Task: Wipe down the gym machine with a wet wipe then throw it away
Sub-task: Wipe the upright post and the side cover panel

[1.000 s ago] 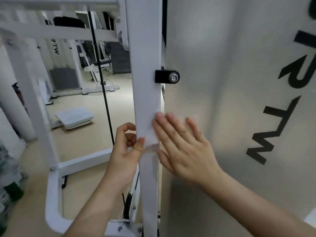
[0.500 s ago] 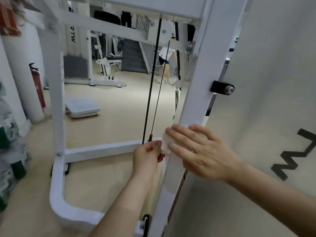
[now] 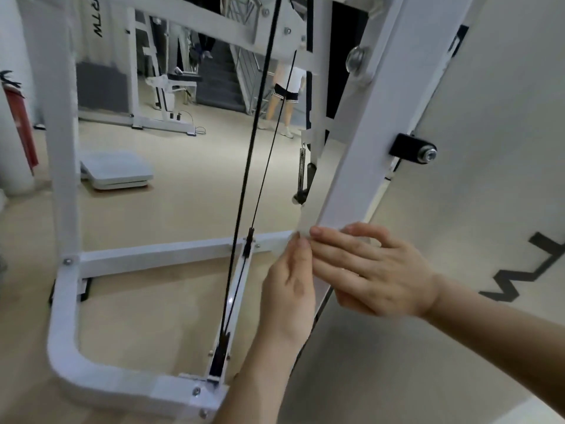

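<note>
Hands are working the white post (image 3: pixel 360 142) of the gym machine: the right hand (image 3: pixel 367 270) is pressing flat, the left hand (image 3: pixel 290 289) is pinching the wet wipe (image 3: pixel 301 232) wrapped round the post's edge. Wiping is under way; judging by the frame, much is left, and binning too. Black cables (image 3: pixel 244 191) are running just beside, a black knob (image 3: pixel 412 148) above. Farther off, a person is standing by stairs.
</note>
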A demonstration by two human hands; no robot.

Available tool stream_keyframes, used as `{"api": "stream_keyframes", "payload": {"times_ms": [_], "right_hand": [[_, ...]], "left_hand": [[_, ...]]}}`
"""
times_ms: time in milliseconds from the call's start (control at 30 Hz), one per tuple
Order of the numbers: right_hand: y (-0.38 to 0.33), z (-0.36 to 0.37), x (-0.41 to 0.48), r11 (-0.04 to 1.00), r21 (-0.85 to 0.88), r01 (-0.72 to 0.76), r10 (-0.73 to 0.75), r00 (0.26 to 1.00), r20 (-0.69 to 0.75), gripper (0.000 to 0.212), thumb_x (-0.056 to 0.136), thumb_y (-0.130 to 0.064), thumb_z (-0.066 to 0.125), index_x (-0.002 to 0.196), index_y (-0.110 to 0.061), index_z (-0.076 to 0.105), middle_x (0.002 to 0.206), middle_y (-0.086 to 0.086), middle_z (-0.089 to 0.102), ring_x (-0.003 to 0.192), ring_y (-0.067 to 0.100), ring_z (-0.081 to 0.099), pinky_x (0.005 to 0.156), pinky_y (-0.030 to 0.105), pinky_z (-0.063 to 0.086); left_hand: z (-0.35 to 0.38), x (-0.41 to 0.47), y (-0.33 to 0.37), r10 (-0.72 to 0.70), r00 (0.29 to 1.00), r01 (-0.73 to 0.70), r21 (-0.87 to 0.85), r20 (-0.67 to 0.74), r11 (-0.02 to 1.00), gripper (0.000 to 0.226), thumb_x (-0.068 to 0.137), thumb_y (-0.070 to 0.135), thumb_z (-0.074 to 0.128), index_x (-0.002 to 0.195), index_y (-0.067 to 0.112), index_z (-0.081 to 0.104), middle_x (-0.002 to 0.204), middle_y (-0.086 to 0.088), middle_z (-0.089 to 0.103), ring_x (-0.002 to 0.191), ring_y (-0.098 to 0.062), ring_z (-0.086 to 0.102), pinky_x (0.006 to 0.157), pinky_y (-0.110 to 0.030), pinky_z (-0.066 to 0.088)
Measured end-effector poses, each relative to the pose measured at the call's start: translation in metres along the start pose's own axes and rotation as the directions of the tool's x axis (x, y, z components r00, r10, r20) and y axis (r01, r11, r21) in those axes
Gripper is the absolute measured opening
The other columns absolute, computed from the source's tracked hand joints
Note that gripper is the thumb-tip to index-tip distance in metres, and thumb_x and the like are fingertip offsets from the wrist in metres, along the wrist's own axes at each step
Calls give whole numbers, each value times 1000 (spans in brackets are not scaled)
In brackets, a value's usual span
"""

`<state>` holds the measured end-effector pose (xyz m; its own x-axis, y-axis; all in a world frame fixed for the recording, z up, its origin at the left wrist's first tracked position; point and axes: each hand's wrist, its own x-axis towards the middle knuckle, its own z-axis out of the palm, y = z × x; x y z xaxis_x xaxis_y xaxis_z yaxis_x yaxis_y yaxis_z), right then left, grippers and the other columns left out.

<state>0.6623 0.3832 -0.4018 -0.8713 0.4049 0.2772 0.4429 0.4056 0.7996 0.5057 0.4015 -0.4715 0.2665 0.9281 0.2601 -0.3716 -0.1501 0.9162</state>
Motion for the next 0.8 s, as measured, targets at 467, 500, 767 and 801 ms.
{"api": "stream_keyframes", "payload": {"times_ms": [467,500,767,801], "right_hand": [[-1,12,-8,982,63,-176,186,937,-296,37,89,-23,47,121,-7,57,119,15,62,119,32,57,84,41,49],[-1,12,-7,984,46,-172,178,945,-274,41,89,-24,48,124,-6,58,120,15,64,121,32,57,86,41,48],[-3,7,-4,989,-66,-136,124,979,-164,50,83,-23,63,131,-8,61,137,11,57,133,26,49,102,38,44],[-4,6,-4,989,-54,-137,127,980,-152,51,82,-21,64,132,-8,60,137,11,57,133,26,48,102,39,45]], "left_hand": [[-7,22,-43,184,959,-211,110,215,971,82,88,63,49,154,31,11,148,15,42,134,-3,43,107,-28,40],[-12,15,-59,199,964,-233,201,176,952,85,86,64,52,154,31,13,143,10,49,127,-7,51,101,-34,47],[-53,-27,-141,-141,984,74,458,113,886,97,73,78,57,151,39,16,141,4,49,125,-16,53,100,-33,48],[-54,-31,-140,-191,973,109,471,130,876,94,76,75,57,151,37,16,139,4,51,125,-17,53,100,-30,47]]}}
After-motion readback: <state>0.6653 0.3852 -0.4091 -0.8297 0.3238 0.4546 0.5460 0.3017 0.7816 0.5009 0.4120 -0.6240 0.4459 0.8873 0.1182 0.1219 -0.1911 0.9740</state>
